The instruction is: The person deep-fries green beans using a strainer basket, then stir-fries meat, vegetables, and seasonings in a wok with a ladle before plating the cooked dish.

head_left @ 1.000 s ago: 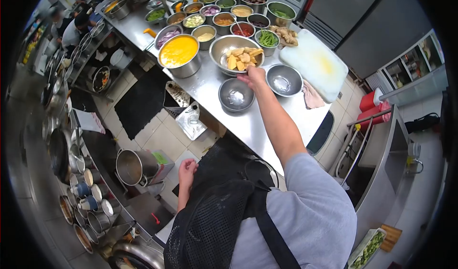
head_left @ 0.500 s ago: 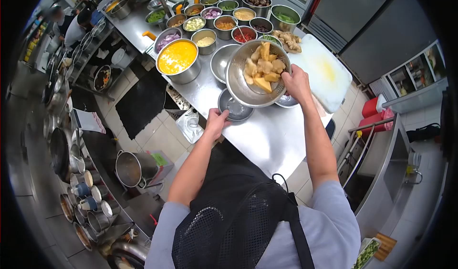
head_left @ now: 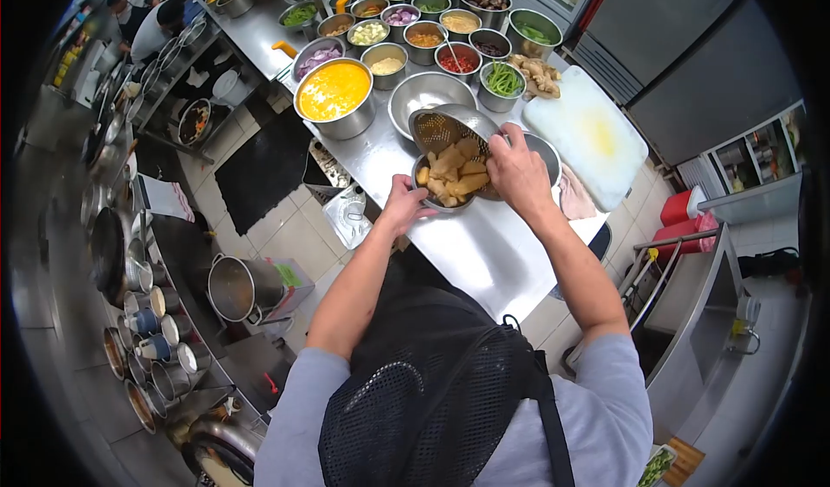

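Note:
My right hand [head_left: 519, 171] grips the rim of a perforated metal colander [head_left: 439, 125], which is tipped steeply towards me. Pale brown and yellowish chunks [head_left: 454, 174], of a kind I cannot make out for certain, lie in a heap between the colander's lower edge and a small metal bowl [head_left: 450, 209]. My left hand [head_left: 406, 205] holds this bowl by its left side, fingers at the rim. The heap hides most of the bowl's inside. Just behind the colander stands a larger metal bowl [head_left: 413, 89]; another metal bowl [head_left: 548, 152] sits partly behind my right hand.
A pot of yellow liquid [head_left: 335, 89] stands at the left table edge. Several metal containers of chopped ingredients [head_left: 424, 39] crowd the back. Ginger roots [head_left: 536, 76] lie beside a white cutting board [head_left: 588, 133] on the right. A stockpot [head_left: 233, 286] sits lower left.
My right hand has tilted and lowered the colander onto the small bowl, and the chunks have slid down into it. My left hand has stayed at the bowl's rim.

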Action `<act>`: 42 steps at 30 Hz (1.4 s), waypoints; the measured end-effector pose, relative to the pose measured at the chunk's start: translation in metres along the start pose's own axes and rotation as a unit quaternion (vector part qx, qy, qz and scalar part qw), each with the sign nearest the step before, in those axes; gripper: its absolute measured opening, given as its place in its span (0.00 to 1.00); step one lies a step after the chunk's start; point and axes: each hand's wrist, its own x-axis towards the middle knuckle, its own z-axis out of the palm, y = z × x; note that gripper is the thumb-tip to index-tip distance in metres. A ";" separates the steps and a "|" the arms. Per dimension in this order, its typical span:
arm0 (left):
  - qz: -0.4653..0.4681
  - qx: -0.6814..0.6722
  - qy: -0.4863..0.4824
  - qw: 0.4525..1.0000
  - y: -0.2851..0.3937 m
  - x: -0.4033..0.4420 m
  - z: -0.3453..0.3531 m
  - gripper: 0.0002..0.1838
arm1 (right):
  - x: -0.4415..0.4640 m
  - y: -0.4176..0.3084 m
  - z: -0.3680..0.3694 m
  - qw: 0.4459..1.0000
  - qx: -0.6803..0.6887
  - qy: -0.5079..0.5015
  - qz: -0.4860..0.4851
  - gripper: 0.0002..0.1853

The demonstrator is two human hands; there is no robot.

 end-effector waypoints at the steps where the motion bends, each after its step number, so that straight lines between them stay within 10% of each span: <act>1: -0.008 -0.024 -0.017 1.000 -0.002 0.003 -0.003 0.23 | 0.000 -0.005 0.000 1.000 -0.012 -0.003 -0.022 0.06; 9: 0.031 -0.078 -0.018 0.996 -0.023 0.002 -0.012 0.21 | -0.005 -0.001 0.000 0.976 -0.074 0.043 -0.200 0.06; 21: 0.048 -0.094 -0.037 0.994 -0.018 -0.006 -0.026 0.23 | -0.003 -0.002 0.010 0.976 -0.011 0.085 -0.202 0.10; 35: 0.093 -0.135 -0.055 0.985 -0.016 -0.024 -0.058 0.22 | 0.042 0.019 0.019 0.936 0.133 0.326 -0.026 0.03; 42: 0.098 -0.155 -0.044 0.982 -0.015 -0.041 -0.060 0.22 | 0.060 0.061 0.081 0.832 0.445 0.143 0.299 0.09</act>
